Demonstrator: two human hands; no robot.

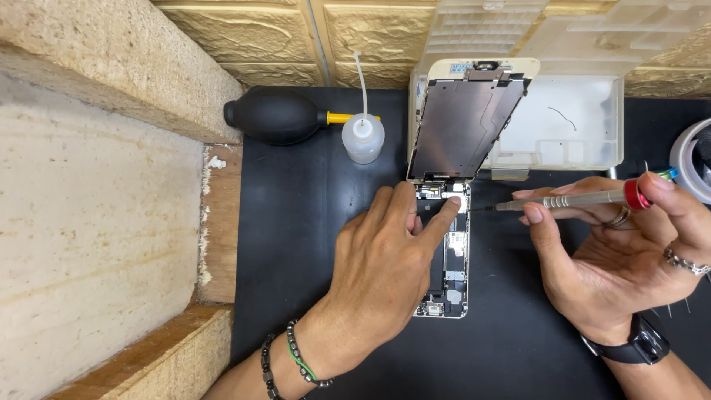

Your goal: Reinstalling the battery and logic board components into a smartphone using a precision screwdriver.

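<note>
An opened smartphone [453,274] lies on a black mat [311,222], its screen panel [463,126] tilted up at the far end and showing its metal back plate. My left hand [385,267] rests on the phone body, index finger pressing near the top of the internals. My right hand [622,259] holds a slim precision screwdriver [570,198] with a red collar, its tip pointing left at the phone's upper edge beside my left fingertip.
A black rubber air blower [274,115] and a small clear squeeze bottle [363,137] sit at the mat's far left. A translucent plastic parts box [578,126] stands open behind the phone. A white round object [692,159] is at the right edge. Wooden ledge [215,222] on the left.
</note>
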